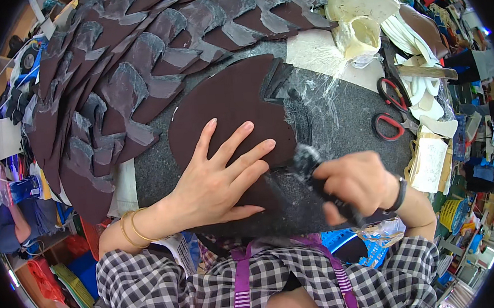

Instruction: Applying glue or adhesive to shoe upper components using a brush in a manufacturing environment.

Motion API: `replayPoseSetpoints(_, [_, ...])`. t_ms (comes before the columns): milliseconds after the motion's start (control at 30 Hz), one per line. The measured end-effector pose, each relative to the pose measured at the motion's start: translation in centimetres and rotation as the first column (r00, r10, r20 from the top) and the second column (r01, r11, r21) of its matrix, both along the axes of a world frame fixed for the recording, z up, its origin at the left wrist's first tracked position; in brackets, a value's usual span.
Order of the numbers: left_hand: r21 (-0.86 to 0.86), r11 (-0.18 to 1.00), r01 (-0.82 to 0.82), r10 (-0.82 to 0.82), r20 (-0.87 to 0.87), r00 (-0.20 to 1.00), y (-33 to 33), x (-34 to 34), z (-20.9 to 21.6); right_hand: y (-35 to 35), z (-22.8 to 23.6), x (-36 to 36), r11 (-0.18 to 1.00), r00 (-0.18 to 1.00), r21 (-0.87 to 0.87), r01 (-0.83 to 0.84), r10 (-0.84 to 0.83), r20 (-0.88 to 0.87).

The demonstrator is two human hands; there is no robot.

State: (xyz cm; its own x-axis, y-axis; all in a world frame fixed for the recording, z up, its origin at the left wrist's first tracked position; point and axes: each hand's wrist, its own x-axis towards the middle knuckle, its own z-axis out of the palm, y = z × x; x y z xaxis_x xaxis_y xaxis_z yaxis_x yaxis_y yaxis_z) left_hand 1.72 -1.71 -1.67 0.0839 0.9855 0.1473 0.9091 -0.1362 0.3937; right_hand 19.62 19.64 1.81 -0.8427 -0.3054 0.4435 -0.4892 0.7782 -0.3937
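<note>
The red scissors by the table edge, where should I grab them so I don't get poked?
Take the red scissors by their looped handles, the nearer loop being easiest. Come in from the person's right, where the loops face open tabletop. I can't clearly see the blades, so keep fingers on the loops.

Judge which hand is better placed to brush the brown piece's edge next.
Right, probably: the right hand already grips the brush beside the brown piece, while the left hand lies flat on it.

Our left hand (217, 179): flat on the dark brown piece (226, 107).
Our right hand (358, 183): gripping a black brush (317, 177).
</note>
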Motion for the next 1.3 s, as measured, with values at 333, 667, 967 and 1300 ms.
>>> replayPoseSetpoints(333, [0.139,0.989,-0.056,0.042,0.106,0.993,-0.5,0.1,-0.9,-1.0,1.6,-2.9,0.915,0.989,-0.38,0.137,-0.104,0.106])
replayPoseSetpoints(667, [0.148,0.986,-0.073,0.058,0.105,0.993,-0.8,0.2,-1.2,1.3,1.5,-2.1,0.879,0.957,-0.427,0.212,-0.098,0.274])
replayPoseSetpoints(967, [0.152,0.987,-0.059,0.049,0.066,0.997,-0.5,0.2,-0.9,3.8,-1.4,-10.8,0.911,0.981,-0.364,0.193,-0.183,0.061])
replayPoseSetpoints(1300, [0.14,0.987,-0.081,0.073,0.065,0.995,-0.4,0.3,-0.8,1.0,1.3,-8.4,0.929,0.943,-0.223,0.296,-0.248,0.221])
